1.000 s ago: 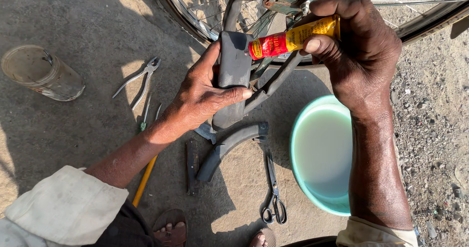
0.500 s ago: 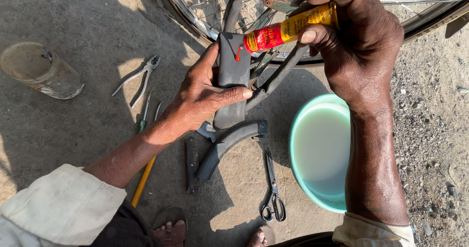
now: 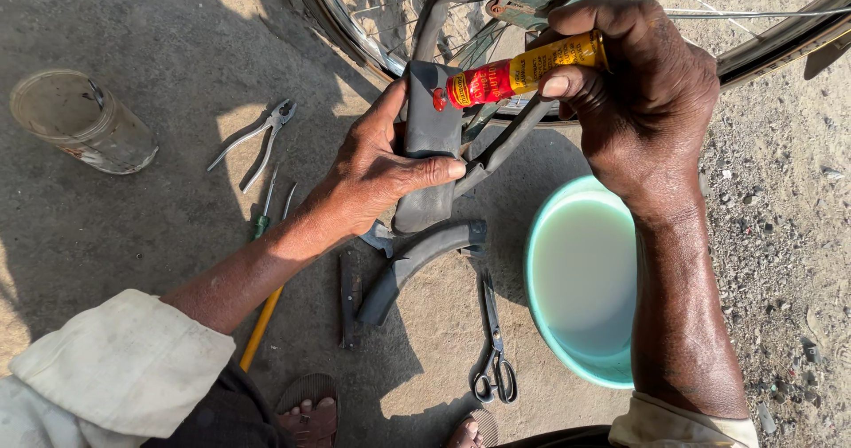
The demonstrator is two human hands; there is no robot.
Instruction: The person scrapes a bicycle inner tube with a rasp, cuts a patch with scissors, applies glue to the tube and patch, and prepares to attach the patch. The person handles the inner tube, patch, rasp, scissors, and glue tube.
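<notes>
Outside, on hard, dusty ground (image 3: 133, 23), a bicycle wheel (image 3: 355, 23) stands. Just below the wheel, the left hand (image 3: 381, 173) is clamped on a black inner tube (image 3: 430, 138). The right hand (image 3: 638, 111) squeezes a red-and-yellow glue tube (image 3: 523, 71), its tip on the rubber. Lower down sit a teal bowl (image 3: 541, 324) and scissors (image 3: 495, 342)

The left hand (image 3: 381, 169) reaches up from the lower left, forearm bare below a rolled pale sleeve, palm turned inward, thumb stretched across to the right and fingers wrapped round behind. The right hand (image 3: 638, 102) comes up from the lower right, forearm almost vertical, wrist bent leftward, fingers curled into a tight fist with the thumb pressed flat along the underside.
</notes>
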